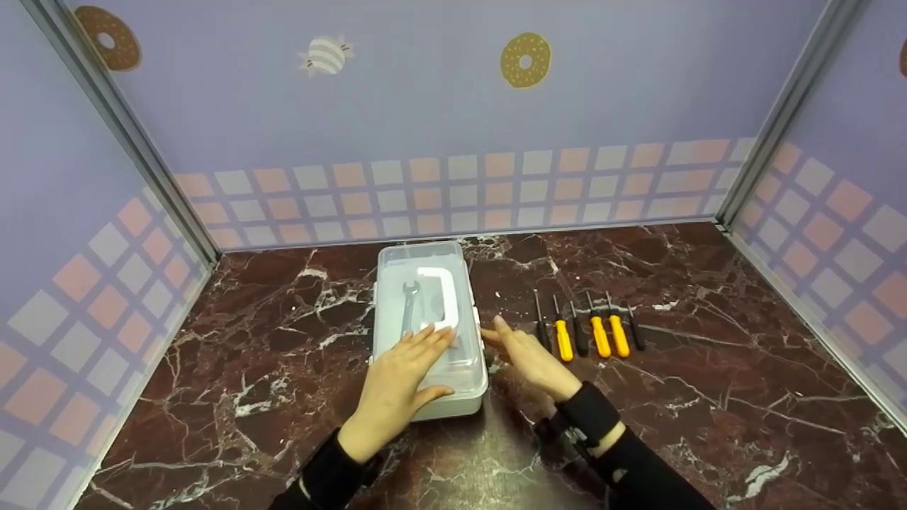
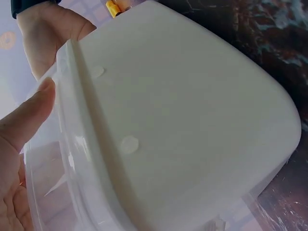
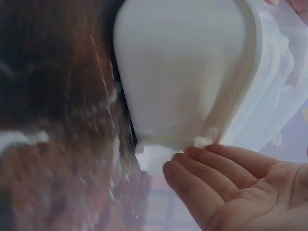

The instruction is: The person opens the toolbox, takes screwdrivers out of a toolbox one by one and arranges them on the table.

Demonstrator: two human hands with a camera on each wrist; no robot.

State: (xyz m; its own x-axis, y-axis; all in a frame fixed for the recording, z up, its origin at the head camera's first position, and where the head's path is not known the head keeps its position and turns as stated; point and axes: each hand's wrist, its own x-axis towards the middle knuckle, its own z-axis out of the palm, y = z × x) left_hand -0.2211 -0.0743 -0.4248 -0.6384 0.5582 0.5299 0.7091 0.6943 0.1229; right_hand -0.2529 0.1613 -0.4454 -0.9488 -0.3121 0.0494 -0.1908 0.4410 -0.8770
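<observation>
A toolbox (image 1: 425,397) with a translucent lid and a white base stands lengthwise on the table. Its white handle (image 1: 451,294) lies folded on the lid, and a wrench (image 1: 409,304) shows through the clear plastic. My left hand (image 1: 400,375) rests flat on the near part of the lid, fingers straight; in the left wrist view its thumb (image 2: 33,113) lies against the lid's near edge. My right hand (image 1: 528,358) is at the box's right side, its straight fingers (image 3: 192,180) right at the white latch (image 3: 159,158).
Several screwdrivers with yellow and black handles (image 1: 599,336) lie in a row right of the box, just beyond my right hand. The dark marbled table (image 1: 283,397) is bounded by a patterned back wall (image 1: 425,106) and side walls.
</observation>
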